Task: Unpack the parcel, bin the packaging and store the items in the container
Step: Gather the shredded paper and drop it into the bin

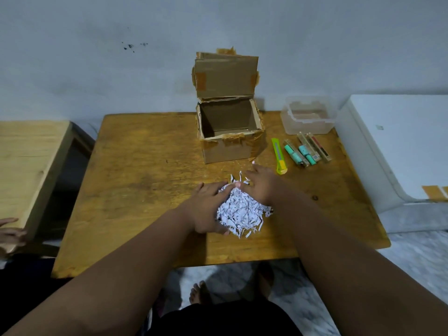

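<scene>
Gathering of the shreds (242, 209) is judged to be the step in hand. The pile lies on the table (135, 166), near the front middle, and is cupped between both hands. The left hand (208, 207) is curled round the pile's left side, thumb at the near edge and fingers at the far edge, so the paper is gripped by it. The right hand (260, 187) is pressed against the right side with fingers spread and fairly straight; nothing is pinched by it.

The shreds can be expected to be very light, soft and springy, with no stiffness to hold them together. Strips are likely to be shed from the edges if the pile is lifted loosely. A hold from both sides, with fingers worked underneath and the mass squeezed into a wad, is judged safest.

Behind the pile the box (230, 151) stands open, flap raised, and nothing is seen inside. To its right a knife (279, 156) and the items (306, 151) are laid side by side, just in front of the clear container (309, 127). No bin is in view, so the carry may be long and a firm squeeze is advised
</scene>
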